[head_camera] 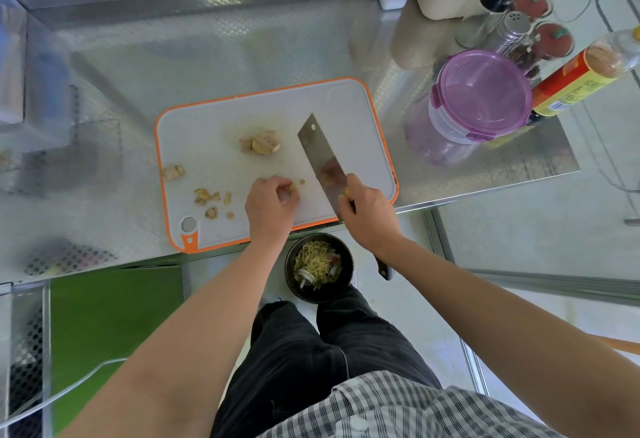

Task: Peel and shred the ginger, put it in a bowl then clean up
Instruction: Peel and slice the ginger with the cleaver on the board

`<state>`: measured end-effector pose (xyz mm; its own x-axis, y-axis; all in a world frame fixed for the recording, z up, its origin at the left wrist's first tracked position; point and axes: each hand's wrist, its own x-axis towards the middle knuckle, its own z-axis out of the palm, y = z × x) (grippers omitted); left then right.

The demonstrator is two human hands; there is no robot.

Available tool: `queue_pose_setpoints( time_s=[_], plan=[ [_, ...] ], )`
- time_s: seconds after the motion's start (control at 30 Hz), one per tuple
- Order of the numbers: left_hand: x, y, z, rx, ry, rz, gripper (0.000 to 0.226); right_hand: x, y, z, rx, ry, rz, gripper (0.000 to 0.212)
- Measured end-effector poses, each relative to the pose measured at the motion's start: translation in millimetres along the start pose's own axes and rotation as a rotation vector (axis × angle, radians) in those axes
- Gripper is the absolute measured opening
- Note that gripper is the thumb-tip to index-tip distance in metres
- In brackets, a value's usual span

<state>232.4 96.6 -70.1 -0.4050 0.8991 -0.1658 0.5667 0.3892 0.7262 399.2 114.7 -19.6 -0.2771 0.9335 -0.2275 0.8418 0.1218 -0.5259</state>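
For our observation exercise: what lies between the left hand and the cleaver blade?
Head view: one small ginger scrap lies between the left hand and cleaver blade; otherwise bare cutting board.

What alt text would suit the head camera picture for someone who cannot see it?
A person's right hand holds a cleaver over a white cutting board while the left hand pinches a ginger scrap. Peelings lie on the board, and a dark bowl of shredded ginger shows below the counter edge.

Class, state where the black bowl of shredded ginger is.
Head view, centre: the black bowl shows just under the counter front edge, below the cutting board, above the person's dark trousers.
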Motion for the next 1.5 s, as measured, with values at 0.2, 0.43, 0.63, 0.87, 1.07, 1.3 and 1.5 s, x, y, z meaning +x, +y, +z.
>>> queue_pose_setpoints(
  time_s=[0.2, 0.43, 0.63, 0.87, 1.07, 1.3, 1.5],
  plan=[
    [2, -9, -12, -0.055, 0.036, -0.066, 0.017, -5, 2, 7, -0.106, -0.019, 0.075, 0.009],
    [-11, -28, -34, -0.072, 0.112, -0.070, 0.016, -32, -43, 35, -0.447, -0.153, -0.124, 0.022],
    [-25, -49, -65, -0.116, 0.125, -0.079, 0.015, -27, -43, 30, -0.426, 0.009, -0.008, 0.029],
    [-35, -71, -84, -0.214, 0.082, -0.092, 0.011, -52, -70, 65, -0.450, -0.044, -0.046, 0.025],
    [-34, -81, -90, -0.228, 0.042, -0.104, 0.018, -43, -57, 48, -0.441, 0.094, 0.126, 0.018],
    [-32, -79, -91, -0.213, 0.019, -0.078, 0.019, -55, -81, 70, -0.434, -0.002, 0.123, 0.027],
    [-27, -79, -94, -0.195, -0.003, -0.044, 0.014, -57, -83, 69, -0.423, 0.057, 0.114, 0.021]
  ],
)
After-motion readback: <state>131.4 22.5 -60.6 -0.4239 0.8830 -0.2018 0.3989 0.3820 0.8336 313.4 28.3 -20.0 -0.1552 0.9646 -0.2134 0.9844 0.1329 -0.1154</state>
